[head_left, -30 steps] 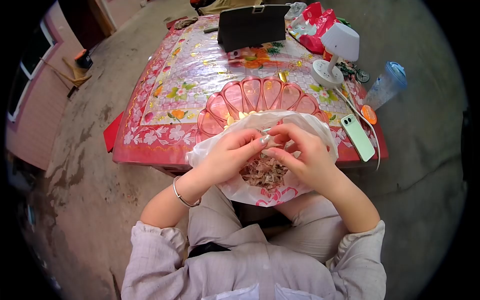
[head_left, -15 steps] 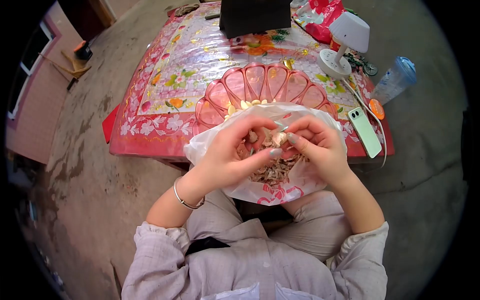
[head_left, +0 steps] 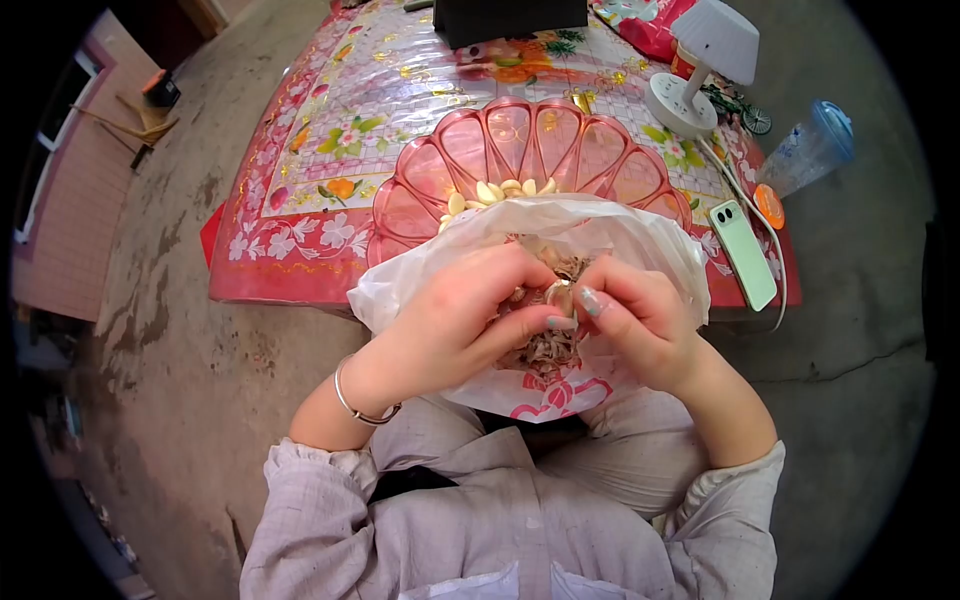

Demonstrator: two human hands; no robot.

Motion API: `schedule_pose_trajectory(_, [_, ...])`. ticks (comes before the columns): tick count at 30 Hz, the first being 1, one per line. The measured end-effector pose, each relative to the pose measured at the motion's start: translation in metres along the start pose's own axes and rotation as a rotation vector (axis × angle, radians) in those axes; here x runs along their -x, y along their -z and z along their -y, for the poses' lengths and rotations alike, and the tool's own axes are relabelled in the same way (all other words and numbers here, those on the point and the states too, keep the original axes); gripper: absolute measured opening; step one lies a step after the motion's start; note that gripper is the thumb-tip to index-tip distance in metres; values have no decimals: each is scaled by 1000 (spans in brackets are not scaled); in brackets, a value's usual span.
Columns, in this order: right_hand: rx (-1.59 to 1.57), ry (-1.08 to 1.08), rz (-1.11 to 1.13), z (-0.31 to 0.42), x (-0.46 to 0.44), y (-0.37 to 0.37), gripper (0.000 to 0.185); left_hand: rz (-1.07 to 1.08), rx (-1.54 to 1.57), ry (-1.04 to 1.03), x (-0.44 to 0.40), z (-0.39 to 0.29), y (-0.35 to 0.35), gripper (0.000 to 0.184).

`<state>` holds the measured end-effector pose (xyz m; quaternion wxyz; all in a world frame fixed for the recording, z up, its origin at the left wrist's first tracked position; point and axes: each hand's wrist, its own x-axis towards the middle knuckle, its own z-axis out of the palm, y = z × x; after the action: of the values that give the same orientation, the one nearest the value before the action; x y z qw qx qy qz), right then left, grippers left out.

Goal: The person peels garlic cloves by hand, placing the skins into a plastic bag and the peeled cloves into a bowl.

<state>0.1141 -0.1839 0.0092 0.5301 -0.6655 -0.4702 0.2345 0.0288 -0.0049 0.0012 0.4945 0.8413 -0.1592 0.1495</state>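
Above a white plastic bag (head_left: 640, 232) in my lap, my left hand (head_left: 465, 310) and my right hand (head_left: 645, 318) meet. Between their fingertips is a garlic clove (head_left: 562, 297) with skin on it, pinched from both sides. Dry garlic skins (head_left: 545, 355) lie inside the bag below. Another small piece seems tucked in my left palm, mostly hidden by the fingers. Just beyond the bag, peeled garlic cloves (head_left: 487, 192) rest in a pink scalloped, see-through plate (head_left: 420, 165), whose near part the bag covers.
The table (head_left: 330, 235) has a flowered plastic cover. On its right are a green phone (head_left: 743, 255), a white lamp (head_left: 690, 100) with a cable, an orange disc (head_left: 768, 206) and a clear tumbler (head_left: 810, 150). A black stand (head_left: 510, 20) is at the back.
My fingertips have closed in on the clove, and my left fingers have curled inward. The view has shifted slightly, so the plate and table sit a little higher.
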Motion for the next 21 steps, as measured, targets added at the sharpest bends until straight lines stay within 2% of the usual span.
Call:
schedule_pose_trajectory(2, [41, 10, 35, 4, -2, -1, 10, 23, -6, 0, 0, -1, 1, 16])
schedule_pose_trajectory(5, [14, 9, 24, 6, -3, -5, 9, 63, 0, 123, 1, -5, 3, 16])
schedule_pose_trajectory(7, [91, 166, -20, 0, -3, -8, 9, 109, 28, 101, -1, -6, 4, 15])
schedule_pose_trajectory(8, [91, 166, -20, -1, -2, -8, 9, 109, 28, 101, 0, -5, 3, 15])
schedule_pose_trajectory(10, [-49, 88, -41, -2, 0, -9, 12, 74, 297, 225, 4, -1, 1, 14])
schedule_pose_trajectory(11, [-49, 88, -42, -1, -1, -8, 12, 74, 297, 225, 3, -2, 3, 14])
schedule_pose_trajectory(13, [55, 17, 35, 5, -3, -4, 15, 177, 97, 56, -1, -4, 8, 16])
schedule_pose_trajectory(17, [207, -36, 66, 8, -6, -8, 17, 195, 106, 43, -1, -1, 4, 20])
schedule_pose_trajectory(20, [239, 69, 24, 4, -6, -9, 17, 196, 108, 75, -3, -3, 5, 23])
schedule_pose_trajectory(21, [146, -45, -8, 7, -6, -8, 19, 162, -26, 30, -3, -7, 6, 24])
